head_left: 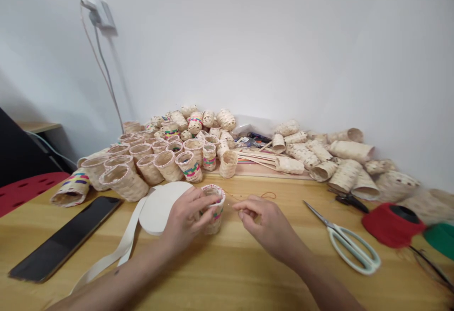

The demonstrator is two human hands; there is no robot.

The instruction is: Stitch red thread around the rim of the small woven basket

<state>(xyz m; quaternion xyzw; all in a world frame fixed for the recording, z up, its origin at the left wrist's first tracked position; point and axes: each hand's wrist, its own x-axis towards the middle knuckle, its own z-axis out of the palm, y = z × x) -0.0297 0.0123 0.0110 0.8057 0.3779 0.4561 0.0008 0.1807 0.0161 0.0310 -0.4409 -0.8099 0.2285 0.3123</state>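
My left hand [186, 219] is wrapped round a small woven basket [214, 209] with coloured bands and a pale trimmed rim, standing upright on the wooden table [227, 273]. My right hand [264, 221] is just to the right of the basket, with thumb and fingers pinched together on a thin reddish thread [267, 194] that runs from the basket rim across the table. Whether a needle sits in the pinch is too small to see.
Several woven baskets [156, 159] crowd the back left and more lie at the back right [340, 159]. A roll of white tape [159, 204], a dark phone [67, 237], white-handled scissors [349, 242], and a red spool [392, 223] and a green spool [441, 240] lie around.
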